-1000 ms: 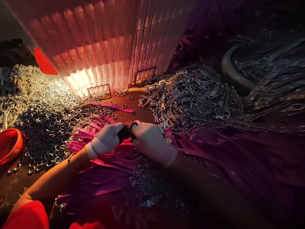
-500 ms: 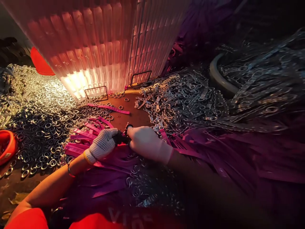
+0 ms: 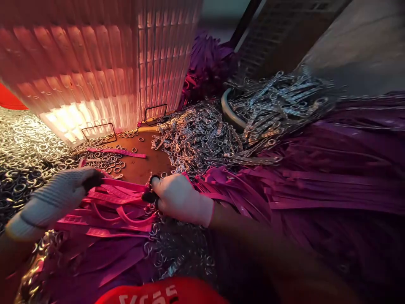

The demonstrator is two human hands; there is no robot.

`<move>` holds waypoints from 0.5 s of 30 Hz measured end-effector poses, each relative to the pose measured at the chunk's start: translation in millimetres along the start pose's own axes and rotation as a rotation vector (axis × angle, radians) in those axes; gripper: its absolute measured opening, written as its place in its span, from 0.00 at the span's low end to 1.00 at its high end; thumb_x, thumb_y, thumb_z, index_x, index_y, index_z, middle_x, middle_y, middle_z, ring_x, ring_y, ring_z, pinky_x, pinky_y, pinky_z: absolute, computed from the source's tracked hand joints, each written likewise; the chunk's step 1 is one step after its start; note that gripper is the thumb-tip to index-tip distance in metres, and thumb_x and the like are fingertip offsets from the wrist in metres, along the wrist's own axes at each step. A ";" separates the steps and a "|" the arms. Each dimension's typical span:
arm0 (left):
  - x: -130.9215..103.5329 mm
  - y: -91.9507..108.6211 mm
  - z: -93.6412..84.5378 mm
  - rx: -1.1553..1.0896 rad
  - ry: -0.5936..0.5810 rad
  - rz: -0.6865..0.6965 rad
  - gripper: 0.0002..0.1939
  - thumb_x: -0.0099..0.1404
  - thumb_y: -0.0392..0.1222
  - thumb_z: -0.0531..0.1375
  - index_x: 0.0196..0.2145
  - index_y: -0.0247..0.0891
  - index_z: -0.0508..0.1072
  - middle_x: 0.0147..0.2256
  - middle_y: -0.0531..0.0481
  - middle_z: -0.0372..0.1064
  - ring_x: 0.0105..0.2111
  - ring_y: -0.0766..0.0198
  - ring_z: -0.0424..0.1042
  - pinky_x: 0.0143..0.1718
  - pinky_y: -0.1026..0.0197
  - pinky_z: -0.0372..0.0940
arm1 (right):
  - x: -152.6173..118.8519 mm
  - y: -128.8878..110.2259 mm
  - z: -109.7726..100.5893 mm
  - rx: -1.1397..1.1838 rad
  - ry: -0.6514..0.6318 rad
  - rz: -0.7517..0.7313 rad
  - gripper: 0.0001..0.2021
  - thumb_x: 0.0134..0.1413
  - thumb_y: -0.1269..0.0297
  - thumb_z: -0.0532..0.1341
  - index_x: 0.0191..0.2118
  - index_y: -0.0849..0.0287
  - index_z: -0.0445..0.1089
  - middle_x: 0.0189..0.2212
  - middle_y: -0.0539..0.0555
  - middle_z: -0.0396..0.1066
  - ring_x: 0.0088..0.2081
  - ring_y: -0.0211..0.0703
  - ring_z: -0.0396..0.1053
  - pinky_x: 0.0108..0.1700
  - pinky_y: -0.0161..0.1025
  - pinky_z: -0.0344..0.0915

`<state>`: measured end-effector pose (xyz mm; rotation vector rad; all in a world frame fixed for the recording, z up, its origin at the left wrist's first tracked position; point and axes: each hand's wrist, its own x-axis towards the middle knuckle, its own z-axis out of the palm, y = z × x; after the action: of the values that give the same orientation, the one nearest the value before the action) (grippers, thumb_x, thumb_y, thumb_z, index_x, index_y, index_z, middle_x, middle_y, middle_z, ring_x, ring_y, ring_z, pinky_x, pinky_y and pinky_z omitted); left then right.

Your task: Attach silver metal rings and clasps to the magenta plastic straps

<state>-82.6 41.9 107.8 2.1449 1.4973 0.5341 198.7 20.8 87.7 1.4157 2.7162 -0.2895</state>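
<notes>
A pink strap (image 3: 125,184) runs taut between my two gloved hands. My left hand (image 3: 60,195), in a white knit glove with dark fingertips, is closed on its left end. The right end meets the dark fingertips of my right hand (image 3: 182,198), which are pinched together. A small dark loop shows at the right thumb; whether it is a ring or part of the glove I cannot tell. Beneath both hands lies a pile of pink straps (image 3: 107,230), some curled into loops. Loose metal rings (image 3: 109,162) lie just beyond the left hand.
Ahead stands a translucent ribbed panel (image 3: 104,93), lit from behind, with wire handles near its base. Heaped metal chain strips (image 3: 202,137) spread beside a curved rim (image 3: 229,112). Purple straps (image 3: 303,185) fill the right. More rings (image 3: 28,139) cover the left.
My hands were together and are now apart: the left has moved left, stretching the pink strap between them. The camera view has turned right.
</notes>
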 end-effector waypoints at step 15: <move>19.3 28.4 65.7 -1.706 -0.449 -0.637 0.25 0.72 0.54 0.49 0.51 0.29 0.71 0.31 0.41 0.74 0.15 0.69 0.58 0.09 0.69 0.44 | -47.7 232.9 15.2 0.097 0.123 0.833 0.20 0.42 0.76 0.58 0.09 0.53 0.53 0.18 0.65 0.68 0.40 0.68 0.72 0.42 0.65 0.60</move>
<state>-17.9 41.6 71.7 0.3743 0.7289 0.6282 416.1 109.7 48.0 2.4700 1.9436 -0.2734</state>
